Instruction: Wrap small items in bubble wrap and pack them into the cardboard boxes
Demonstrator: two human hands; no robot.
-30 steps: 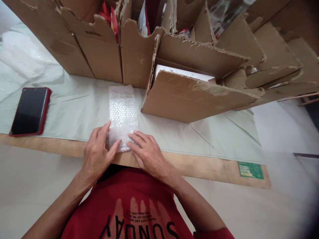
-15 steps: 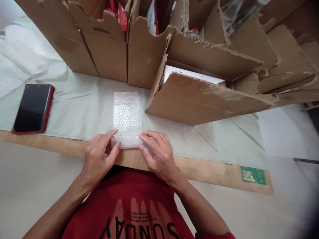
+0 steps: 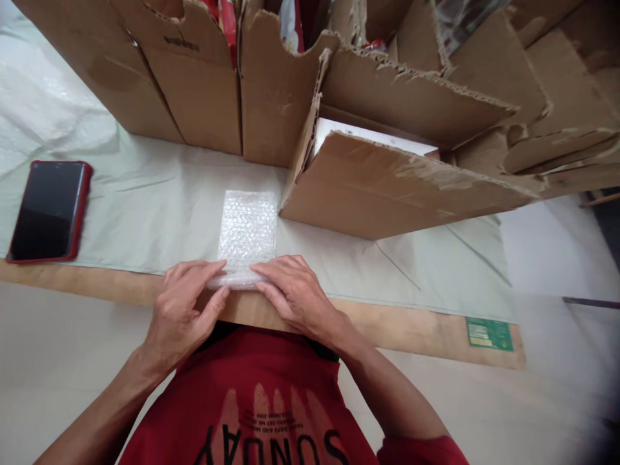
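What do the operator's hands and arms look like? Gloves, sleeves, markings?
Left hand and right hand are bare, with no gloves, rings or watch visible. Forearms are uncovered. A red sleeve shows on the right arm; the left one is out of view. The red shirt has black lettering.

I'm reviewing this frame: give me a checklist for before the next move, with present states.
1. Left hand at the bubble wrap's near edge: ok.
2. Right hand there too: ok.
3. Far part spread on the cloth: ok.
4. Near edge flat: not ok, rolled or folded up.
5. Something inside that edge: cannot tell.
6. Phone apart from the wrap: ok.
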